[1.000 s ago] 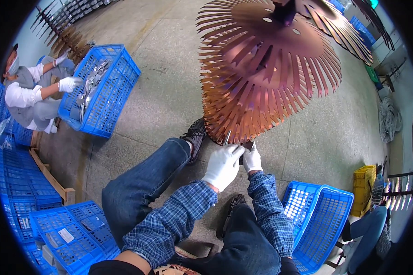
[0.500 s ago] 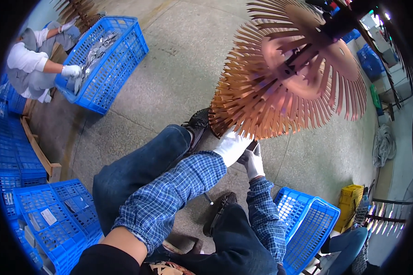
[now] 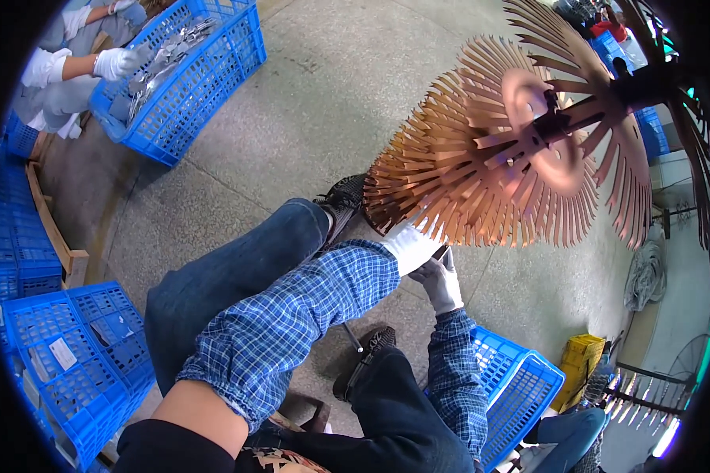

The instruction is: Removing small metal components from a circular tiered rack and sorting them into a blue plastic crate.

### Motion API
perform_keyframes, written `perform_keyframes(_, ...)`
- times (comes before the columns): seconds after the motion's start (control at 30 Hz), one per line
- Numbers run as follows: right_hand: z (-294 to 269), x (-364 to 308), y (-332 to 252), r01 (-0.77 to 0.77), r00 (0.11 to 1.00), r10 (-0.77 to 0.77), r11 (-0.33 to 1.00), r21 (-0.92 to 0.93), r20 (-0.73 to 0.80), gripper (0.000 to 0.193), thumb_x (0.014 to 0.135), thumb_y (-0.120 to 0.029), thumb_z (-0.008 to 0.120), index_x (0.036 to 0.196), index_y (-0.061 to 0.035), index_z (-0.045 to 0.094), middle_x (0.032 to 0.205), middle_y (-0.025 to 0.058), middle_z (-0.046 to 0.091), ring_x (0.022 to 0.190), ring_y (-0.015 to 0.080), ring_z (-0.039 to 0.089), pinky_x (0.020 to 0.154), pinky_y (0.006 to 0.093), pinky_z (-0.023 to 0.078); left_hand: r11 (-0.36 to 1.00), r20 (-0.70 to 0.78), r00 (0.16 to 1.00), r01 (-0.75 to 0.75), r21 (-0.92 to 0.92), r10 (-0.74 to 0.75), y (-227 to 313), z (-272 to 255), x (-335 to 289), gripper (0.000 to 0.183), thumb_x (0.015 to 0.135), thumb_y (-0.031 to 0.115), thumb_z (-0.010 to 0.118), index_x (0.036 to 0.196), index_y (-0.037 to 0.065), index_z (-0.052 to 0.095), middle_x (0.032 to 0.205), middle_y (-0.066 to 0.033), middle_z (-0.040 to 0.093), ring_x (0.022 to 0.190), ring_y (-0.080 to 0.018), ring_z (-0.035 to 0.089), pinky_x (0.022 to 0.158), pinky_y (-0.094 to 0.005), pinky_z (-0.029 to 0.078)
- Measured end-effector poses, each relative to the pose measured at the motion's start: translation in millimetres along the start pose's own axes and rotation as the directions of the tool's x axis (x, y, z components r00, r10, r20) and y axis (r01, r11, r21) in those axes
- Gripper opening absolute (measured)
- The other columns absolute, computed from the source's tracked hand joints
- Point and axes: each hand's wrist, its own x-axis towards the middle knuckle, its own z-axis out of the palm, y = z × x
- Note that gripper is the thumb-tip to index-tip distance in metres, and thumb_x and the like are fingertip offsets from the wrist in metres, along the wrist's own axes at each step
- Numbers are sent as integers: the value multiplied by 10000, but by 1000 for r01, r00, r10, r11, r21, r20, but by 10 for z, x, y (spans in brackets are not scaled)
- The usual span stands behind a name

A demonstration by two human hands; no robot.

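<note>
Seated person, both hands in white gloves, sleeves blue plaid, jeans. Left hand [image 3: 412, 246] raised to the lower edge of a copper rack [image 3: 505, 150], a round fan of thin flat prongs on a dark central hub, hanging just above the knees. Left fingers reach in among the lowest prongs; grip hidden by the prongs, cannot tell if clenched or loose. Right hand [image 3: 442, 280] just below and beside the left, fingers curled around a small dark piece at its fingertips, touching the rack's underside. Rack tilted, hub toward upper right. Blue crate [image 3: 521, 394] on the floor by the right leg, another crate [image 3: 71, 363] at lower left. Across the concrete floor, upper left, a third crate [image 3: 189, 87] holding metal pieces; a co-worker's gloved hand [image 3: 114, 63] rests at its rim. Yellow crate [image 3: 580, 355] at right.
</note>
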Motion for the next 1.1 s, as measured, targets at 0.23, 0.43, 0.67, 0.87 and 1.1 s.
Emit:
perform_keyframes(0.23,30,-4,-34,5,1000,-4,999,-42,25,508,831,11,490,1305,-117,362,796,91,574,662,168,583,634,293,522,998,97,995,19,-58,-13,1,25,-15,357,788,130,506,1134,39,515,1113,-163,562,1020,-287,554,889,-389,442)
perform_keyframes(0.43,97,-27,-14,58,998,-60,996,-63,-36,498,818,15,513,1287,-99,386,807,98,582,663,168,586,623,276,524,995,154,986,72,-75,-60,78,116,-1,319,796,117,501,1105,41,528,1090,-153,569,975,-274,569,839,-375,465)
perform_keyframes(0.67,152,-31,-40,55,996,-63,992,-116,-68,481,812,11,534,1263,-95,403,805,98,593,641,157,583,610,264,526,961,338,936,175,-216,-95,49,126,10,304,815,133,485,1103,45,529,1088,-146,571,949,-271,581,796,-355,486)
perform_keyframes(0.87,113,-41,-59,52,993,-62,994,-101,-98,434,819,-7,547,1228,-92,429,790,89,593,630,149,583,608,262,529,977,276,960,92,-194,-35,43,53,48,328,824,154,477,1130,43,515,1121,-149,561,994,-291,574,860,-392,468)
perform_keyframes(1.1,126,-1,-50,5,996,-26,972,-234,-86,474,829,-41,557,1274,-105,405,821,84,591,672,159,591,630,269,526,1000,-35,999,-14,10,14,22,182,-62,356,825,165,476,1169,77,497,1179,-158,543,1051,-319,554,933,-449,418)
